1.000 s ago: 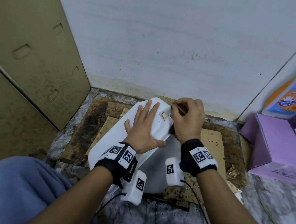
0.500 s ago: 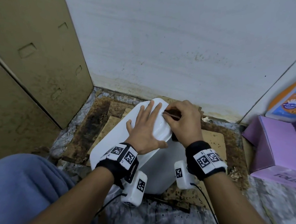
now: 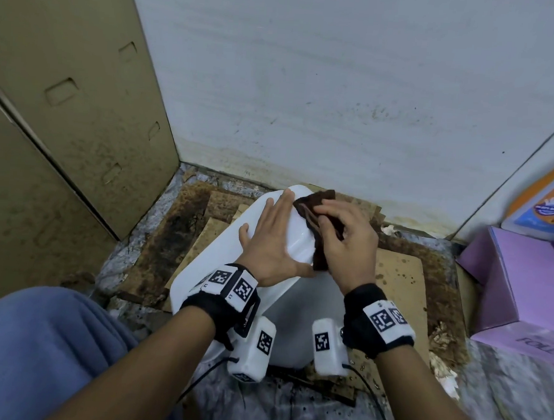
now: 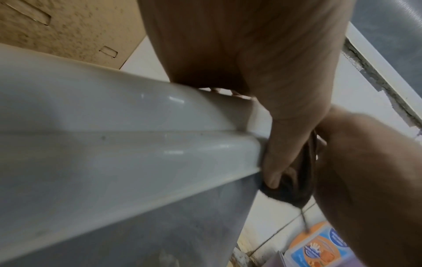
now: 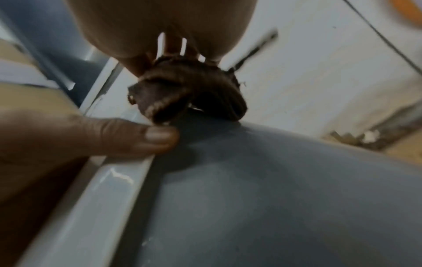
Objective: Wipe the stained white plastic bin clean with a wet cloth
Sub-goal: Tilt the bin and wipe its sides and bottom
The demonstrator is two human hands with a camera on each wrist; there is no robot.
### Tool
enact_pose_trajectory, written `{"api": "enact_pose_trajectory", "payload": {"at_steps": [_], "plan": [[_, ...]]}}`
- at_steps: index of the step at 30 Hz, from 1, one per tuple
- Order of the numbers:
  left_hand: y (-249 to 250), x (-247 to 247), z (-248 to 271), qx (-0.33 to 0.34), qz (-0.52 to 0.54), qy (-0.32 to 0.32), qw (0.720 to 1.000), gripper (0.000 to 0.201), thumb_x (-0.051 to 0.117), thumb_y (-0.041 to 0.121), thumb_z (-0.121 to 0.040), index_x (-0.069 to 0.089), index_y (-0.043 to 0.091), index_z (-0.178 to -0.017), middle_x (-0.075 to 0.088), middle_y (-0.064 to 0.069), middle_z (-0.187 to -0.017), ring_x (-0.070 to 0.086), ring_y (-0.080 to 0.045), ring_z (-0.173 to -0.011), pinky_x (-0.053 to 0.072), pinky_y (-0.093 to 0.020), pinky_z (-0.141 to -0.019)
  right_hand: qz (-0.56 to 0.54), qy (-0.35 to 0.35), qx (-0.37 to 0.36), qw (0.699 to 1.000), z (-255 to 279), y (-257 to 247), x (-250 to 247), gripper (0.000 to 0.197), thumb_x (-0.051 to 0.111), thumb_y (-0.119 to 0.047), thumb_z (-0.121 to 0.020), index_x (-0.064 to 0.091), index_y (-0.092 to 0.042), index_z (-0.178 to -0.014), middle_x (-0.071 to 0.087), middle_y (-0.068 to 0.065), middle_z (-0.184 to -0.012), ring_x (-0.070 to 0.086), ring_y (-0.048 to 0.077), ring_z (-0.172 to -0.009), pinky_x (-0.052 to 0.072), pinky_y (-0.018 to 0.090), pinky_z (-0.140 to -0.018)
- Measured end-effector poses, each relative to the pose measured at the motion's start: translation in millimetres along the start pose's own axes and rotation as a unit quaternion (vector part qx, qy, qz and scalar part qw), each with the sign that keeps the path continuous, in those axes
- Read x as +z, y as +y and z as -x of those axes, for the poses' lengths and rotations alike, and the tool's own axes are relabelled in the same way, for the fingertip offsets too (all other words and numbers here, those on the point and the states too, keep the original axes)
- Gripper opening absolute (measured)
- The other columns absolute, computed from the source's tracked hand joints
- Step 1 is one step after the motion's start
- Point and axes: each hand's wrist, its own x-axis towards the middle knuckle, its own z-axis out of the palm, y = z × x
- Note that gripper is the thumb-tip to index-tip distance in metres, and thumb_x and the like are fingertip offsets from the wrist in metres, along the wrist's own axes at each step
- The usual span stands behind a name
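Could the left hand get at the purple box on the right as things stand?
Probably not directly. The left hand lies flat on the bin, and the right hand, holding the cloth, sits between it and the purple box.

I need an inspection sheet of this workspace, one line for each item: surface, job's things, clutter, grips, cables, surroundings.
Surface: marbled floor covered with stained, wet cardboard.
Job's things: white bin lying upside down on the cardboard; dark brown cloth pressed on its far edge.
Clutter: paper scraps on the right.
Grips: left hand flat on the bin, steadying it; right hand holds the cloth.
Cables: black cable from the right wrist camera.
Surroundings: white wall, cardboard panel on the left, purple box on the right.
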Motion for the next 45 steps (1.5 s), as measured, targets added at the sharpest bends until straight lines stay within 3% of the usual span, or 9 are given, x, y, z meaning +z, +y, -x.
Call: {"api": "enact_pose_trajectory", "payload": {"at_steps": [4,10,14,16,23,30,34,38,45], "plan": [[-9,-7,6,-0.002,0.019,-0.006,1.0,0.138,0.083,0.053,-0.065,-0.022,0.034,-0.153,-0.015,0.018,-0.163,-0.02,-0.002,-0.148,-0.005,-0.056,-0.118,-0.067,-0.033,0.112,0.991,1,-1,-5,0.038,0.078,-0.024,-0.075,0.062,-0.032,-0.107,0.061,0.0,-0.102,0.058,0.009,-0.089,0.051,0.024,-0.08],[-8,-4,6,0.003,-0.004,-0.008,1.0,0.136,0.082,0.056,-0.066,-0.02,0.032,-0.154,-0.023,0.023,-0.16,-0.022,-0.002,-0.147,-0.004,-0.059,-0.117,0.044,-0.076,0.103,0.991,-20,-16,1,0.04,0.075,-0.021,-0.078,0.059,-0.029,-0.114,0.047,-0.001,-0.11,0.05,-0.002,-0.081,0.035,-0.002,-0.072],[-9,-6,6,0.007,-0.005,-0.014,1.0,0.136,0.081,0.058,-0.066,-0.02,0.032,-0.154,-0.024,0.023,-0.16,-0.022,-0.003,-0.147,-0.004,-0.058,-0.117,0.061,-0.104,0.125,0.985,-26,-18,4,0.029,0.069,-0.016,-0.077,0.057,-0.028,-0.1,0.051,0.001,-0.108,0.05,0.013,-0.095,0.037,0.015,-0.078],[-8,-6,6,0.012,-0.001,-0.017,1.0,0.136,0.082,0.058,-0.066,-0.019,0.033,-0.153,-0.023,0.023,-0.16,-0.022,-0.003,-0.148,-0.004,-0.058,-0.117,0.066,-0.095,0.12,0.986,-29,-19,7,0.025,0.067,-0.014,-0.075,0.053,-0.024,-0.093,0.053,0.002,-0.103,0.047,0.012,-0.092,0.032,0.011,-0.069],[-10,-6,1,0.004,-0.014,-0.015,1.0,0.134,0.082,0.052,-0.068,-0.02,0.035,-0.153,-0.025,0.024,-0.159,-0.022,-0.003,-0.147,-0.004,-0.06,-0.117,-0.148,0.107,0.243,0.953,-8,4,-11,0.02,0.067,-0.015,-0.085,0.056,-0.031,-0.088,0.065,-0.002,-0.097,0.065,0.025,-0.096,0.055,0.04,-0.081],[-8,-4,4,0.011,0.006,-0.01,1.0,0.137,0.083,0.056,-0.064,-0.018,0.034,-0.154,-0.022,0.025,-0.16,-0.022,-0.001,-0.147,-0.006,-0.056,-0.116,0.033,-0.065,0.05,0.996,-16,-16,7,0.028,0.076,-0.016,-0.076,0.062,-0.02,-0.1,0.056,-0.004,-0.1,0.049,0.007,-0.083,0.036,0.006,-0.075],[-10,-4,6,0.001,0.009,-0.006,1.0,0.134,0.083,0.051,-0.068,-0.019,0.034,-0.154,-0.022,0.024,-0.16,-0.023,-0.001,-0.147,-0.007,-0.055,-0.117,0.051,-0.069,0.107,0.991,-25,-20,11,0.028,0.073,-0.012,-0.073,0.056,-0.02,-0.093,0.051,-0.003,-0.097,0.05,0.015,-0.093,0.037,0.021,-0.079],[-5,-2,6,0.009,0.004,-0.012,1.0,0.133,0.082,0.052,-0.068,-0.019,0.033,-0.154,-0.021,0.023,-0.16,-0.022,-0.002,-0.147,-0.006,-0.056,-0.118,0.064,-0.086,0.123,0.987,-30,-26,10,0.024,0.066,-0.004,-0.072,0.052,-0.017,-0.087,0.052,-0.002,-0.093,0.047,0.015,-0.09,0.029,0.019,-0.069],[-5,-3,8,0.006,-0.019,-0.013,1.0,0.132,0.081,0.05,-0.069,-0.02,0.034,-0.153,-0.024,0.024,-0.159,-0.022,-0.003,-0.147,-0.003,-0.059,-0.117,-0.064,0.099,0.233,0.965,-12,2,-26,0.02,0.073,-0.016,-0.079,0.059,-0.027,-0.087,0.066,-0.008,-0.09,0.065,0.016,-0.089,0.054,0.032,-0.076]]}}
